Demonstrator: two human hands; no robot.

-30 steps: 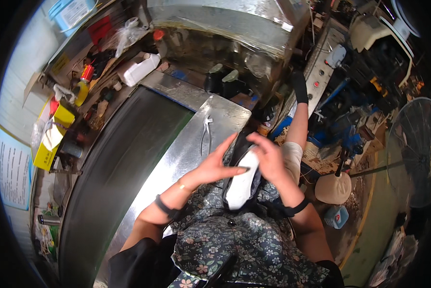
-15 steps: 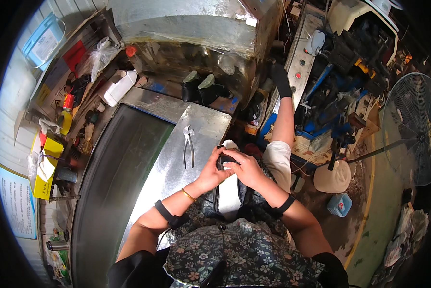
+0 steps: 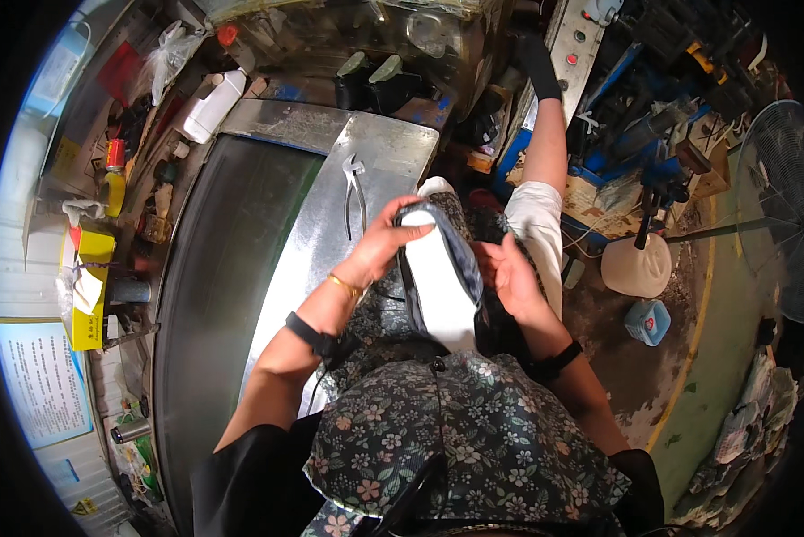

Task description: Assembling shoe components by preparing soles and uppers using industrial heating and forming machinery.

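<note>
A dark shoe upper [image 3: 470,255] with a white insole board [image 3: 438,286] facing up lies over my lap, on the dark floral apron. My left hand [image 3: 377,249] grips its far rounded end, thumb on top near the white board and fingers round the outer edge. Beside its right edge is my right hand [image 3: 513,279], thumb raised and apart from the fingers; some fingertips are hidden near the upper's side. Metal pincers [image 3: 355,192] lie on the shiny metal plate [image 3: 308,268] to the left of my left hand.
A dark belt [image 3: 223,295] runs along the left side. Black shoe-shaped pieces [image 3: 391,85] stand beyond the plate. A bare leg [image 3: 545,148] in white cloth extends toward a machine panel [image 3: 565,54]. At right are a pale jug [image 3: 636,266], a blue container [image 3: 647,322] and a fan [image 3: 778,215].
My hands have moved apart; both were together at the upper's far end. The upper now shows more of its white board. The view has shifted, so the surroundings sit higher.
</note>
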